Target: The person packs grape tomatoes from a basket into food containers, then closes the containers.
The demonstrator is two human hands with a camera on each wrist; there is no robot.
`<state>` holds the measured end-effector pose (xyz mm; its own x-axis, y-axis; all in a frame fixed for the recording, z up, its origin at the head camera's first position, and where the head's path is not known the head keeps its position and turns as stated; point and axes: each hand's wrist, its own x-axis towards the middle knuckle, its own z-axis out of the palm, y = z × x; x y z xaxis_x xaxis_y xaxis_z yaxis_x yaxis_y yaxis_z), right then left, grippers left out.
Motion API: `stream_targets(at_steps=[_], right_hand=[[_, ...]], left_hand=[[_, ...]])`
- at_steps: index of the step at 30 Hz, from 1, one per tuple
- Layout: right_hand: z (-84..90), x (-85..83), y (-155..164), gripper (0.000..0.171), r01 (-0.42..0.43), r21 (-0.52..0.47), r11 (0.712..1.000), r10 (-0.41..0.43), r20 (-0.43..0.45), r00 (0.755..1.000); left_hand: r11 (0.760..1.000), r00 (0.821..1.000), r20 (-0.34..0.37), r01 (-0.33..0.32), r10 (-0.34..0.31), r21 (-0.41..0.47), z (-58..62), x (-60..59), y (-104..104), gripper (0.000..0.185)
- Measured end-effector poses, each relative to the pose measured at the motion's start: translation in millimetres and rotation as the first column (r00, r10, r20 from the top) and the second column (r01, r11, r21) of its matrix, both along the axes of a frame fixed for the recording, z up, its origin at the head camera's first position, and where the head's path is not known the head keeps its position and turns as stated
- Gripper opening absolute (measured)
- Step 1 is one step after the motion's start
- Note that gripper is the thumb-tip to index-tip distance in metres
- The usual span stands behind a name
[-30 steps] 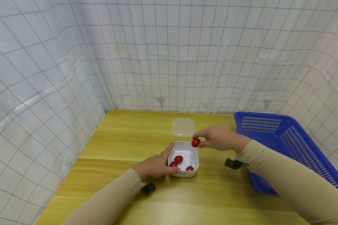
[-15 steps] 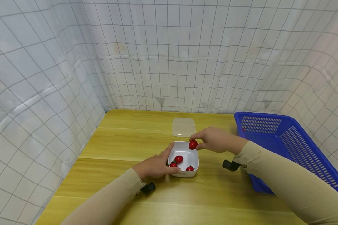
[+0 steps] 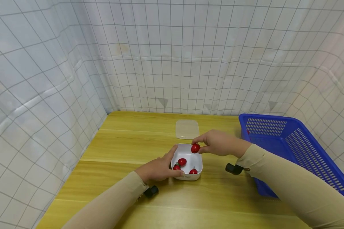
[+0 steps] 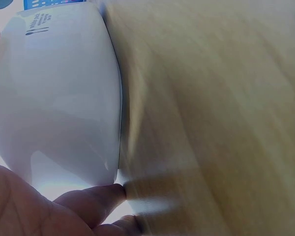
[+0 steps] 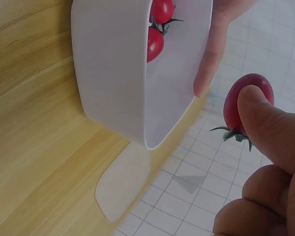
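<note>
Wooden table (image 3: 126,149): white tub (image 4: 54,98) w/ small dark print, unreadable.

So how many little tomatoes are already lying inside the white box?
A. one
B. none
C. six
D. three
D: three tomatoes lie in the white box, while a fourth tomato is pinched in the right hand above the rim; the left hand holds the box's side.
</note>
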<state>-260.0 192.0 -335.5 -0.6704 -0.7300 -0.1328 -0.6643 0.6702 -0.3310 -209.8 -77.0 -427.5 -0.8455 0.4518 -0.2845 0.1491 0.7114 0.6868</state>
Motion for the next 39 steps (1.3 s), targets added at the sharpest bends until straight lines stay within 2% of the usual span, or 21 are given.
stream_targets(at_steps=[14, 36, 39], right_hand=[[-1.1, 0.7, -0.6, 0.035, -0.013, -0.015, 1.000, 0.013, 0.014, 1.000], [-1.0, 2.8, -3.3, 0.039, -0.026, 0.012, 1.000, 0.026, -0.003, 1.000], [-0.3, 1.1, 0.8, 0.040, -0.008, 0.002, 1.000, 0.007, 0.010, 1.000]], left_hand=[[1.000, 1.000, -0.004, 0.004, -0.004, 0.001, -1.6, -0.8, -0.3, 0.113], [1.000, 1.000, -0.009, 0.010, -0.010, -0.006, -1.0, -0.5, -1.3, 0.113], [1.000, 1.000, -0.013, 0.014, -0.014, -0.018, -0.5, -0.2, -1.3, 0.113]])
